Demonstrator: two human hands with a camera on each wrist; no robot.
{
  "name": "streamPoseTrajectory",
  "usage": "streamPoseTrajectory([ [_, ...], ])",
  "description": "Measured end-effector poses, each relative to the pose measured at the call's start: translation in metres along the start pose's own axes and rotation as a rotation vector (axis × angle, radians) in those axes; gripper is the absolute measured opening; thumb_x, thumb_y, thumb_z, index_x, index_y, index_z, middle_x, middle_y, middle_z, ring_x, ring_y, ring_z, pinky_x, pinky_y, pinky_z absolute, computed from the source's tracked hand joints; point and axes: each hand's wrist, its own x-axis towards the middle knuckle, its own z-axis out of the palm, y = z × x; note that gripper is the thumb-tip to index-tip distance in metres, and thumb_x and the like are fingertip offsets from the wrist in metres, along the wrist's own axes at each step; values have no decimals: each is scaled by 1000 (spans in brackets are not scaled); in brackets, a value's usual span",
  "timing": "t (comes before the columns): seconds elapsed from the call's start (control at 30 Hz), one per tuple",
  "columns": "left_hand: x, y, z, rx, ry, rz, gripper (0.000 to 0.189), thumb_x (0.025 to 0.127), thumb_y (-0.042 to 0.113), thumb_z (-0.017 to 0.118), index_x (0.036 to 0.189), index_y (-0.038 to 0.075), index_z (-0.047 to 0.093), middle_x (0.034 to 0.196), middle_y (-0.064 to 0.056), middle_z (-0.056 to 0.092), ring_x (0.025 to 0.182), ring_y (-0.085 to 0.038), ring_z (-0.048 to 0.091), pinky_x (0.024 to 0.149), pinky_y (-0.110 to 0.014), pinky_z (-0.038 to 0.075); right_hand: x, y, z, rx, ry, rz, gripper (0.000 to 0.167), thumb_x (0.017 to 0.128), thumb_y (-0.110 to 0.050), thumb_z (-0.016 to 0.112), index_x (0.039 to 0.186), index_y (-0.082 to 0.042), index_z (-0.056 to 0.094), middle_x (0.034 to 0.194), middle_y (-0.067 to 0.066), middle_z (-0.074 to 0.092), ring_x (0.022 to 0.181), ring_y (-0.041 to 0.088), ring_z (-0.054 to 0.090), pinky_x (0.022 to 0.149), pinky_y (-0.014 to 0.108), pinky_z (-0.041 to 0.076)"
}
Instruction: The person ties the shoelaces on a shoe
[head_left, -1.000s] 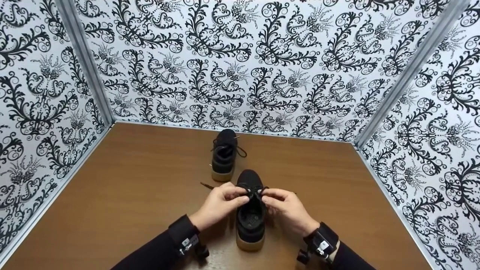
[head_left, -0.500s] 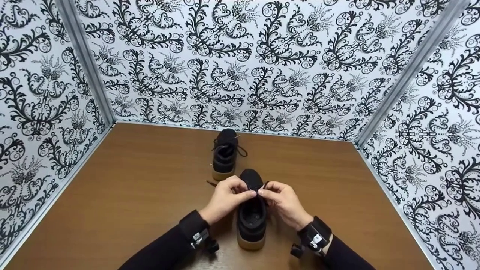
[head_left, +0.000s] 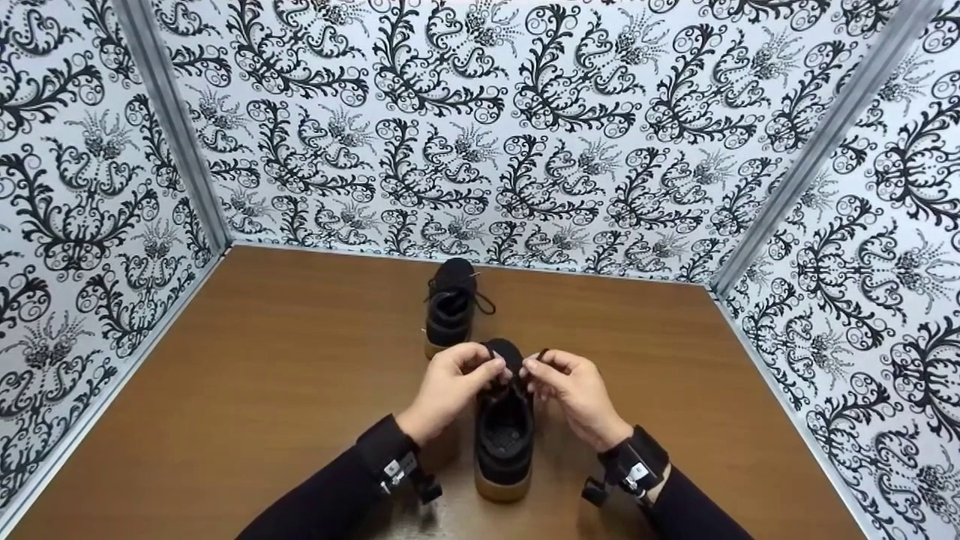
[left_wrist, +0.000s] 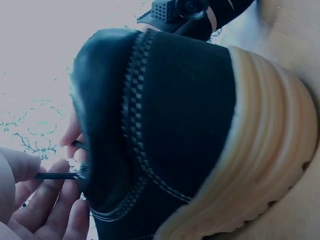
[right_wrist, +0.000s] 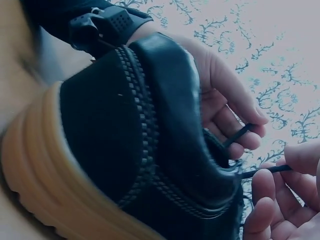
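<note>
A black shoe with a tan sole stands on the table, its heel toward me. Over its front part, my left hand pinches a black shoelace between thumb and fingers, seen close up in the left wrist view. On the other side of the shoe's opening, my right hand pinches another stretch of lace, drawn fairly straight from the shoe in the right wrist view. The fingertips of both hands are close together but apart. The lacing and much of the toe are partly hidden behind the fingers.
A second black shoe with a tan sole stands farther back and slightly left, a loop of lace hanging at its right. The brown wooden table is enclosed by patterned black-and-white walls at the back and sides.
Both hands have moved forward toward the shoe's toe, holding the laces. Their fingertips came together half a second ago and are now slightly apart. The two shoes have barely moved.
</note>
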Motion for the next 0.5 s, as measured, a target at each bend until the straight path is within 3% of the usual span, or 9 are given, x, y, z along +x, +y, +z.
streamPoseTrajectory([
  [0.2, 5, 7, 0, -51, -9, -27, 21, 110, 14, 73, 102, -6, 73, 98, -18, 83, 88, -26, 79, 78, -29, 61, 5, -12, -2, -100, 8, -111, 30, 108, -13, 75, 111, 17, 75, 97, 17, 77, 74, 18, 66, 63, 23, 52],
  [0.37, 11, 16, -2, -79, 1, -2, 22, 110, 14, 72, 107, -8, 75, 100, -19, 82, 92, -30, 81, 80, -31, 63, 7, -24, -3, -116, 39, -158, 22, 109, -13, 74, 108, 8, 80, 95, 20, 77, 72, 19, 64, 63, 23, 51],
  [0.5, 16, 23, -3, -85, 13, 32, 21, 111, 12, 71, 109, -8, 75, 100, -19, 82, 91, -30, 82, 81, -40, 66, 9, -32, -3, -119, 69, -183, 18, 108, -12, 74, 105, 3, 82, 94, 18, 78, 73, 18, 63, 63, 23, 51],
])
